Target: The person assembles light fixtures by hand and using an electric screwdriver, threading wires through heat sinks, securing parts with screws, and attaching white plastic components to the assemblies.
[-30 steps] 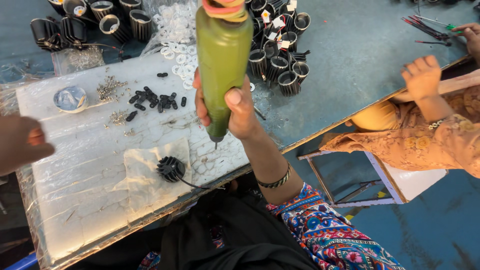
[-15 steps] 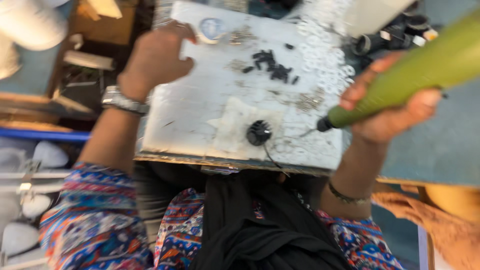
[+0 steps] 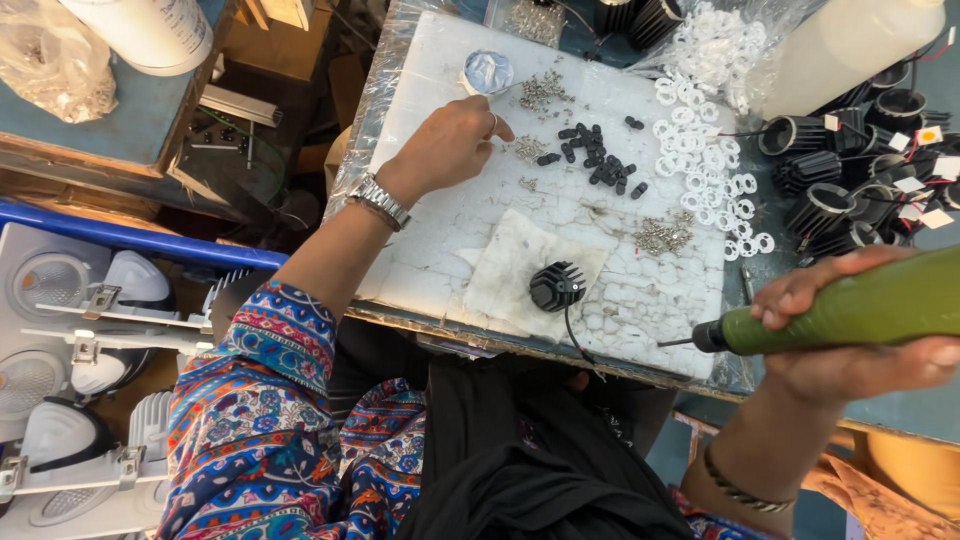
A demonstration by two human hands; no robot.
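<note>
Screwdriver [image 3: 850, 315] (green) in right hand [image 3: 850, 335]

The left hand [image 3: 450, 145] has come down over the small screws [image 3: 530, 150] — the green driver [image 3: 850, 312] now lies level.

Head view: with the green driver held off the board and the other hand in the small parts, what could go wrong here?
The left hand picks among loose screws and small black parts; a brush could scatter them off the white board. The right hand holds the green power driver off the board's edge, tip bare and pointing toward the black finned housing, whose wire hangs over the near edge and might snag.
</note>
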